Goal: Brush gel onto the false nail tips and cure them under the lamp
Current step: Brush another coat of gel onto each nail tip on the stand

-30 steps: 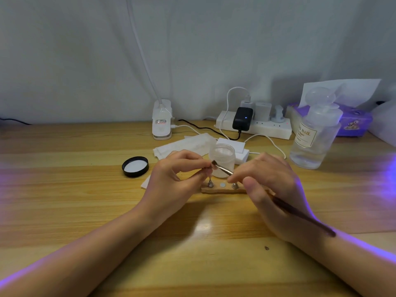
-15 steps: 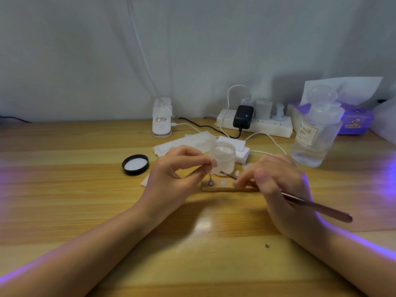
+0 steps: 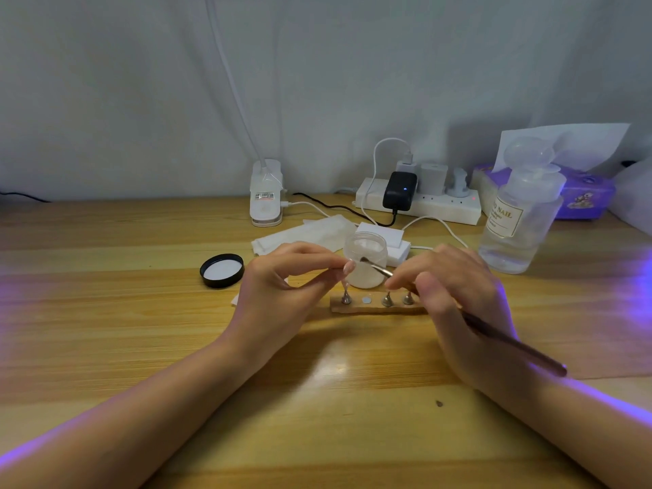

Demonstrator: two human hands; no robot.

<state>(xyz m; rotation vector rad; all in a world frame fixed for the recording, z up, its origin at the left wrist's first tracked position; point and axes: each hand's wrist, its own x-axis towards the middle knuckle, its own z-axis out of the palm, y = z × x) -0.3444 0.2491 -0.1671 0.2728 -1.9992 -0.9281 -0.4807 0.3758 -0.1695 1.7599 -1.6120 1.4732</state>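
Note:
My left hand (image 3: 282,287) pinches a small false nail tip (image 3: 348,267) on its stand pin just above the wooden holder strip (image 3: 374,308). The strip carries metal cone stands (image 3: 387,299) and one bare round magnet spot. My right hand (image 3: 455,294) grips a thin brush (image 3: 494,338), whose bristle end (image 3: 364,259) points left at the tip, a short gap away. Behind them stands an open clear gel jar (image 3: 367,255). Purple lamp light glows from the right edge (image 3: 644,277); the lamp itself is out of view.
A black jar lid (image 3: 222,270) lies left of my hands. White wipes (image 3: 303,234), a white clip lamp base (image 3: 266,197), a power strip with chargers (image 3: 416,202), a clear pump bottle (image 3: 518,220) and a purple tissue box (image 3: 582,195) fill the back of the wooden table (image 3: 106,312).
The brush dipped down toward the holder strip half a second ago and has risen again, its bristles now level with the nail tip. My left hand has stayed in place.

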